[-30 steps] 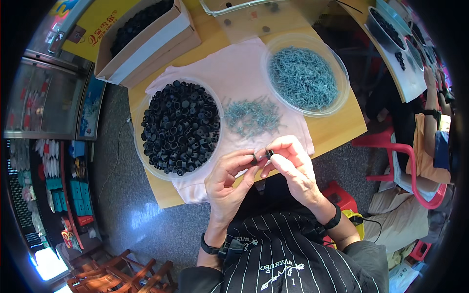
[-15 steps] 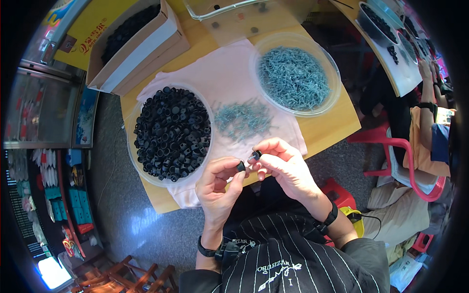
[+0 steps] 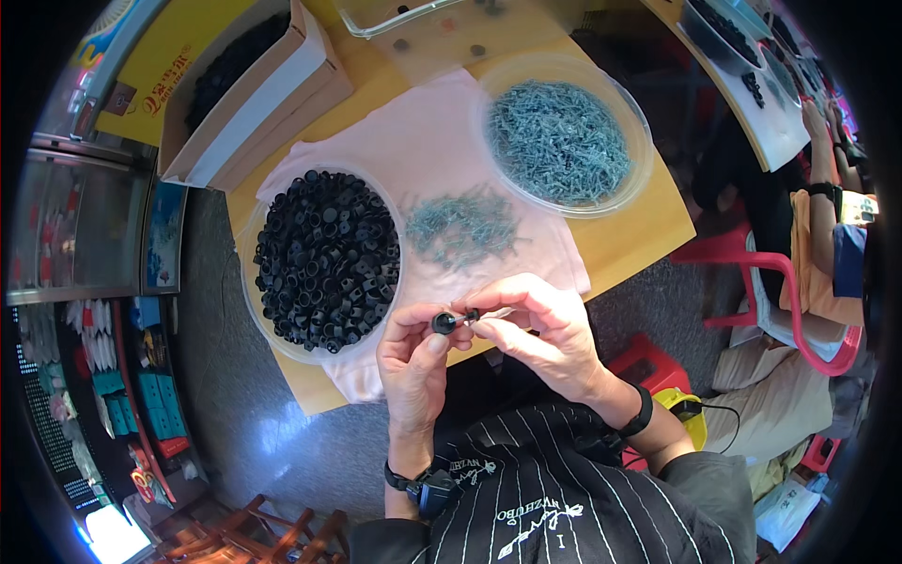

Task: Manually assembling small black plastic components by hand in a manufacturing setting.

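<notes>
Between thumb and fingers, my left hand (image 3: 414,362) pinches a round black plastic cap (image 3: 443,323), its hollow side showing. My right hand (image 3: 545,331) grips a smaller black plastic piece (image 3: 472,316), and a thin metal screw seems to bridge the two parts. Both hands meet above the table's near edge. Left of them stands a clear round tub (image 3: 252,310) full of black caps. A loose pile of screws (image 3: 465,228) lies on the pink cloth (image 3: 376,150) beyond my hands, and another clear tub (image 3: 646,155) at the far right holds many screws.
A cardboard box (image 3: 258,103) of black parts sits at the table's far left. A clear plastic bin (image 3: 423,47) is at the far edge. To the right are a red chair (image 3: 794,301) and a person's arm (image 3: 819,226) beside another table (image 3: 766,141).
My hands have come together, bringing the two black parts close with the screw between them. The cap in my left hand has turned so its hollow shows. The view has shifted slightly.
</notes>
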`<action>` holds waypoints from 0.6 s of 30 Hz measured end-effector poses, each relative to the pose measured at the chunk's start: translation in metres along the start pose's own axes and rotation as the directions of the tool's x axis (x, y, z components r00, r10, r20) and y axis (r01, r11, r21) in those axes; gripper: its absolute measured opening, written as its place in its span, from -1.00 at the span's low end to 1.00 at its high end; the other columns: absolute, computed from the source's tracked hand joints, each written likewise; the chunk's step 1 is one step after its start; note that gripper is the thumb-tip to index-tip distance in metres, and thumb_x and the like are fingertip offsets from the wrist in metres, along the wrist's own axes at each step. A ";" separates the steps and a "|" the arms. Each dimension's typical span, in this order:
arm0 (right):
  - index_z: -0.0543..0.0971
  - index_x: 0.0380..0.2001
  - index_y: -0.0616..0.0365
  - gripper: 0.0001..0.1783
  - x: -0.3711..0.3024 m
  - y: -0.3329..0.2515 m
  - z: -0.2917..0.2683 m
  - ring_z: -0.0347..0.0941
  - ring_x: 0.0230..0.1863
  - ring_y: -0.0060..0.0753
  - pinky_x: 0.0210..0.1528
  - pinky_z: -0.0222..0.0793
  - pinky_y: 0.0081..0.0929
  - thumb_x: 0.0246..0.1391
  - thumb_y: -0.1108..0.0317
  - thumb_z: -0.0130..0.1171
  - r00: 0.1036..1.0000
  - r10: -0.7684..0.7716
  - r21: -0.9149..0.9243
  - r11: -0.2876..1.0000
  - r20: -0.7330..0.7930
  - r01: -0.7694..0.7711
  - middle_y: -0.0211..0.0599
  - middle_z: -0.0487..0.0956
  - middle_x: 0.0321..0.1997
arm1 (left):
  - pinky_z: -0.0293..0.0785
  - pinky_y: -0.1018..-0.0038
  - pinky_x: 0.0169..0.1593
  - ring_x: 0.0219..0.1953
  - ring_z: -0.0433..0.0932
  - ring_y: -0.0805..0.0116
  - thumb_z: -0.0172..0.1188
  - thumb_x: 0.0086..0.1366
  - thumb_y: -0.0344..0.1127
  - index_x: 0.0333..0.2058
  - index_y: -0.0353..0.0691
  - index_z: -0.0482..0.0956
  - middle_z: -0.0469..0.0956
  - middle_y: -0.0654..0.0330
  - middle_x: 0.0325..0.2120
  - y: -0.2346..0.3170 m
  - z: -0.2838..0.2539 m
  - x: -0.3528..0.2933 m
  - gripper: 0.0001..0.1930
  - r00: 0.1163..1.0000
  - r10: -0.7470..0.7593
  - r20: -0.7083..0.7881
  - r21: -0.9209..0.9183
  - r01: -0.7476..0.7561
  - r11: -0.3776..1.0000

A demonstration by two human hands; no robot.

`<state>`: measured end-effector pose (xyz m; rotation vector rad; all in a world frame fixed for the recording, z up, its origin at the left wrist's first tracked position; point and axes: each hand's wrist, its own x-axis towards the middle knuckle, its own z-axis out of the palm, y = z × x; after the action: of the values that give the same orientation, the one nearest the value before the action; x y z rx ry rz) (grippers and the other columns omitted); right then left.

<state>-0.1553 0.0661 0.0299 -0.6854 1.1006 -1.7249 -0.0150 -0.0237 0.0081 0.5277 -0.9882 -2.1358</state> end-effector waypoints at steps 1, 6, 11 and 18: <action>0.51 -0.08 0.29 -0.76 0.000 -0.005 0.002 0.59 -0.19 -0.49 -0.15 0.54 -0.57 0.15 0.54 0.13 0.998 -0.061 -0.178 0.982 0.024 0.064 -0.29 0.57 -0.16 | 0.54 0.44 -0.13 -0.26 0.59 0.34 0.20 0.22 -0.50 -0.11 -0.35 0.47 0.58 0.08 -0.25 -0.002 -0.002 0.000 -0.75 1.000 0.002 -0.011 -0.022 -0.002 1.000; 0.53 -0.12 0.26 -0.74 0.003 -0.009 0.008 0.62 -0.27 -0.45 -0.21 0.57 -0.57 0.07 0.59 0.17 0.973 -0.217 -0.463 0.857 0.074 0.226 -0.26 0.60 -0.24 | 0.55 0.44 -0.14 -0.28 0.58 0.34 0.21 0.22 -0.49 -0.10 -0.35 0.48 0.58 0.08 -0.24 -0.002 -0.005 -0.003 -0.74 0.999 -0.002 -0.045 -0.028 0.001 1.000; 0.55 -0.16 0.20 -0.73 0.000 -0.006 0.008 0.60 -0.34 -0.38 -0.30 0.53 -0.53 0.01 0.56 0.23 0.961 -0.265 -0.561 0.786 0.075 0.261 -0.26 0.61 -0.31 | 0.58 0.44 -0.13 -0.25 0.59 0.35 0.21 0.22 -0.50 -0.10 -0.36 0.48 0.57 0.08 -0.21 -0.001 -0.004 -0.005 -0.74 0.998 0.000 -0.058 0.004 0.000 1.000; 0.56 -0.17 0.20 -0.73 0.000 -0.009 0.009 0.57 -0.34 -0.26 -0.29 0.49 -0.48 -0.01 0.54 0.26 0.945 -0.308 -0.634 0.712 0.105 0.303 -0.22 0.61 -0.31 | 0.59 0.43 -0.12 -0.22 0.60 0.35 0.21 0.21 -0.54 -0.09 -0.38 0.48 0.57 0.08 -0.19 -0.002 -0.002 -0.005 -0.73 0.998 0.024 -0.061 0.038 -0.022 0.999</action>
<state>-0.1517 0.0642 0.0415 -1.3583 1.6914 -1.5940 -0.0114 -0.0204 0.0052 0.5935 -0.9972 -2.0722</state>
